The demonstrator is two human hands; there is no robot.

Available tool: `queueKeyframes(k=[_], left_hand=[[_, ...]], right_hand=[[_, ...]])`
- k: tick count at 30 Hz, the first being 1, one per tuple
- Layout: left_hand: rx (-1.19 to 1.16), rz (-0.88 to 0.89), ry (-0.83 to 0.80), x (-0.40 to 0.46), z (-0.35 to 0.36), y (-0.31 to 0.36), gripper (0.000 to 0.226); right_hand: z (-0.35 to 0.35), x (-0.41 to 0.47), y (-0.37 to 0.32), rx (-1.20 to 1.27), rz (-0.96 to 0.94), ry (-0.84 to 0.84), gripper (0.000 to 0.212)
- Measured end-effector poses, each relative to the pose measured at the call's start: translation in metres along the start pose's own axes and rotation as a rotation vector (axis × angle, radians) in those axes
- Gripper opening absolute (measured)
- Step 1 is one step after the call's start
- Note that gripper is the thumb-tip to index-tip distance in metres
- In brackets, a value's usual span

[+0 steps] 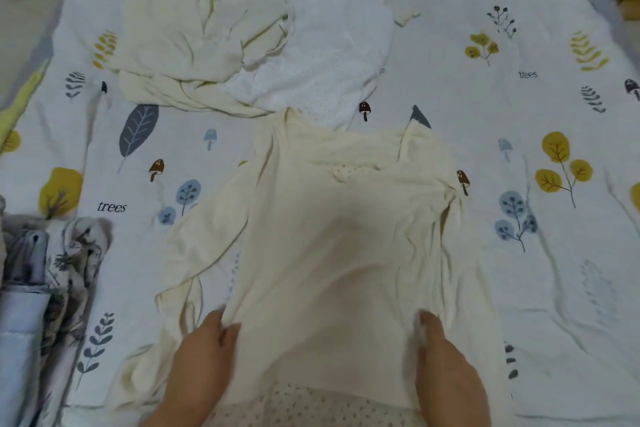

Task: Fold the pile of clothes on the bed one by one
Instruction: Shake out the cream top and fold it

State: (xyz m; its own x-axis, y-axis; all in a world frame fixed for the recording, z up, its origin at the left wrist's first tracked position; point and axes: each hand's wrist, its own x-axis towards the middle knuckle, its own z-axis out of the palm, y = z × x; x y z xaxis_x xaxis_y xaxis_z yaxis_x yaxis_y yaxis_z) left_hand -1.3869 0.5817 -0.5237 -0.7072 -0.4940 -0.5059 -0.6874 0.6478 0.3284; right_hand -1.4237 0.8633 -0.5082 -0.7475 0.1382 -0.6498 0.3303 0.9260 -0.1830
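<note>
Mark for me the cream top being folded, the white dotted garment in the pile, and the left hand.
cream top (332,236), head view, on its flat middle panel.
white dotted garment (332,45), head view, on its upper middle.
left hand (204,354), head view, on its back.

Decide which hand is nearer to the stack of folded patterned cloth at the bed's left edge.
Left. The left hand grips the cream top's hem just right of the folded stack; the right hand grips the hem farther right.

Both hands' grip (322,336) on cream garment (339,229)
</note>
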Motion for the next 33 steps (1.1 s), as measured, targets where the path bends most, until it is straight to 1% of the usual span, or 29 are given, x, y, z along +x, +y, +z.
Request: queueKeyframes(k=[2, 3, 4, 5, 7, 8, 9, 10, 11, 12, 13, 14, 15, 17, 18, 19, 21, 23, 24, 25, 26, 27, 28, 29, 30, 31, 32, 33], left_hand=[[0.164, -0.036, -0.141, 0.000, -0.004, -0.013, 0.040], [0.244, -0.029, -0.187, -0.001, -0.007, -0.015, 0.037], [0.272, 0.001, -0.166, -0.003, -0.010, -0.013, 0.026], [0.270, 0.036, -0.136, -0.004, -0.015, -0.009, 0.013], [0.202, 0.093, 0.030, 0.001, -0.023, -0.002, 0.027], [0.145, 0.112, 0.127, 0.005, -0.028, 0.001, 0.029], [0.117, 0.181, 0.235, 0.010, -0.033, 0.003, 0.024], [0.139, 0.266, 0.347, 0.015, -0.037, 0.005, 0.016], [0.176, 0.318, 0.430, 0.021, -0.040, 0.006, 0.010], [0.232, 0.309, 0.492, 0.026, -0.041, 0.005, 0.020], [0.305, 0.280, 0.500, 0.032, -0.042, 0.002, 0.033], [0.356, 0.221, 0.460, 0.038, -0.043, -0.002, 0.040], [0.397, 0.138, 0.387, 0.044, -0.045, -0.006, 0.041], [0.401, -0.060, 0.163, 0.055, -0.050, -0.016, 0.031], [0.353, -0.091, 0.095, 0.059, -0.054, -0.018, 0.023], [0.303, -0.081, 0.061, 0.061, -0.059, -0.018, 0.017], [0.202, -0.048, 0.095, 0.060, -0.074, -0.008, 0.014], [0.049, -0.015, 0.123, 0.049, -0.093, 0.013, 0.016], [-0.100, -0.001, 0.112, 0.041, -0.100, 0.026, 0.014], [-0.264, 0.021, 0.089, 0.028, -0.105, 0.042, 0.010], [-0.383, 0.055, 0.067, 0.014, -0.108, 0.057, 0.007], [-0.437, 0.115, 0.046, 0.000, -0.106, 0.072, 0.007], [-0.457, 0.190, 0.023, -0.013, -0.100, 0.085, 0.007], [-0.475, 0.264, -0.005, -0.024, -0.092, 0.096, 0.007], [-0.492, 0.323, -0.044, -0.033, -0.083, 0.105, 0.007], [-0.506, 0.373, -0.105, -0.039, -0.076, 0.113, 0.007], [-0.494, 0.424, -0.193, -0.043, -0.071, 0.120, 0.010], [-0.460, 0.483, -0.289, -0.044, -0.069, 0.125, 0.016]], right_hand=[[0.002, -0.007, 0.006, -0.033, 0.001, -0.128, 0.054], [0.002, -0.012, 0.006, -0.061, 0.003, -0.171, 0.051], [0.003, -0.015, 0.002, -0.132, -0.037, -0.105, 0.053], [0.002, -0.015, -0.002, -0.226, -0.105, 0.052, 0.055], [-0.002, -0.016, -0.014, -0.244, -0.135, 0.251, 0.041], [-0.004, -0.012, -0.024, -0.211, -0.192, 0.336, 0.043], [-0.003, -0.005, -0.033, -0.194, -0.265, 0.355, 0.053], [-0.001, 0.003, -0.042, -0.196, -0.333, 0.379, 0.065], [-0.002, 0.010, -0.051, -0.209, -0.377, 0.390, 0.071], [0.000, 0.016, -0.058, -0.214, -0.403, 0.374, 0.071], [0.003, 0.022, -0.062, -0.244, -0.411, 0.348, 0.068], [0.005, 0.026, -0.064, -0.277, -0.405, 0.321, 0.065], [0.009, 0.029, -0.065, -0.302, -0.391, 0.300, 0.063], [0.015, 0.036, -0.064, -0.308, -0.389, 0.309, 0.062], [0.014, 0.036, -0.066, -0.302, -0.381, 0.292, 0.062], [0.010, 0.033, -0.070, -0.289, -0.353, 0.285, 0.061], [0.007, 0.028, -0.075, -0.286, -0.345, 0.310, 0.059], [0.005, 0.020, -0.078, -0.130, -0.403, 0.332, 0.058], [0.002, 0.012, -0.083, -0.034, -0.461, 0.306, 0.054], [-0.003, 0.004, -0.091, 0.124, -0.474, 0.211, 0.045], [-0.008, -0.005, -0.101, 0.387, -0.452, 0.076, 0.033], [-0.013, -0.015, -0.111, 0.681, -0.403, -0.108, 0.022], [-0.019, -0.024, -0.120, 0.969, -0.345, -0.287, 0.016], [-0.023, -0.029, -0.124, 1.198, -0.316, -0.442, 0.023], [-0.024, -0.031, -0.126, 1.376, -0.315, -0.559, 0.038], [-0.026, -0.029, -0.124, 1.477, -0.321, -0.606, 0.051], [-0.030, -0.027, -0.120, 1.516, -0.334, -0.605, 0.060], [-0.037, -0.023, -0.114, 1.515, -0.349, -0.573, 0.062]])
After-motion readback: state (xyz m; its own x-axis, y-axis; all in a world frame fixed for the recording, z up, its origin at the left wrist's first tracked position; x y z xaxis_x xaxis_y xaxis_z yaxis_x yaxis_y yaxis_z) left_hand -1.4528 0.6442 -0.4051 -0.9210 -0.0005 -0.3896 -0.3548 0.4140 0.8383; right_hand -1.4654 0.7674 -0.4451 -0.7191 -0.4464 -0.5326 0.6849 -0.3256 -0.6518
